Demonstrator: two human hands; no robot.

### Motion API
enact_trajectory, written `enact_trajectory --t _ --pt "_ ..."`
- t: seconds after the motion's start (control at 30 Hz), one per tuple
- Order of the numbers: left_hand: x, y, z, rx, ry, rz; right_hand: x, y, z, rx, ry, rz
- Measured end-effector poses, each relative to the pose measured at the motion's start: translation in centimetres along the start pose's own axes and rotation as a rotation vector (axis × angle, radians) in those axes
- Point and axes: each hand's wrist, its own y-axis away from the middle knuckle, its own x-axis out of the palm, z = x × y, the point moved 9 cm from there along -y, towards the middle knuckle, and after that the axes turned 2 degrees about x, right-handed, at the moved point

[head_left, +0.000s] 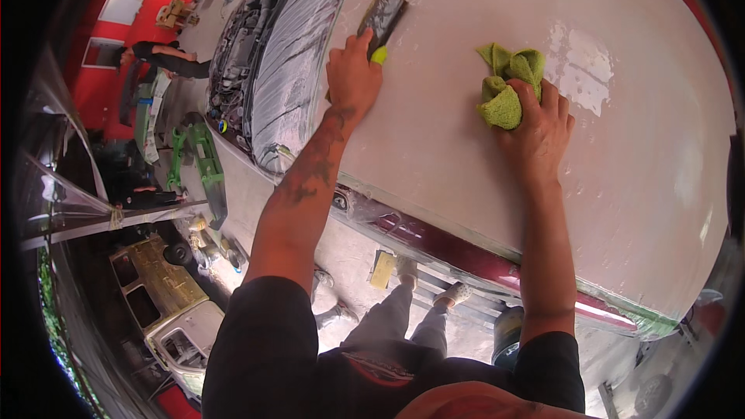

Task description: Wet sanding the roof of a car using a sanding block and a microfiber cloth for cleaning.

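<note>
the left hand point(355, 81) is wrapped over the near end of a dark sanding block point(386, 19), index finger laid along it, thumb by its yellow-green part. the block lies on the pale car roof point(434, 178), close to the left edge, where crumpled plastic film point(291, 81) begins; past that, farther left, is an exposed engine bay point(239, 54). the right hand point(543, 128), well apart to the right, has its fingers bent around a bunched green cloth point(521, 71), pinching it on the roof. a broad stretch of roof spreads between the hands, and more runs to the far and right sides, past a shiny patch point(582, 70) beside the cloth. both forearms cross the near edge, along which a maroon strip point(485, 265) runs
</note>
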Motion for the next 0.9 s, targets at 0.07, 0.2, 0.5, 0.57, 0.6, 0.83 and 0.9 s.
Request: enact_trajectory --t 0.07,0.2,0.5,0.57,0.6,0.83,0.9 --pt "0.3 6.8 -2.7 0.048 0.003 0.03 0.4 0.2 -1.0 0.024 0.026 0.028" --pt "-1.2 10.4 -2.2 0.159 -0.007 -0.005 0.4 0.2 0.2 0.006 0.006 -0.011" --pt "-0.4 3.4 1.1 -0.068 0.037 -0.049 0.4 0.2 -0.4 0.008 0.048 -0.024" --pt "-1.2 9.1 -1.9 0.03 0.011 -0.056 0.4 0.2 -0.6 0.04 0.083 -0.002" --pt "-1.6 10.4 -1.8 0.024 0.007 -0.064 0.3 0.1 -0.3 0.031 0.077 -0.004" --pt "-2.2 0.8 5.1 -0.034 -0.018 -0.106 0.1 -0.2 0.9 0.003 0.042 -0.034" --pt "-0.9 0.4 5.0 -0.1 -0.026 -0.133 0.4 -0.2 0.4 0.02 0.055 -0.016"
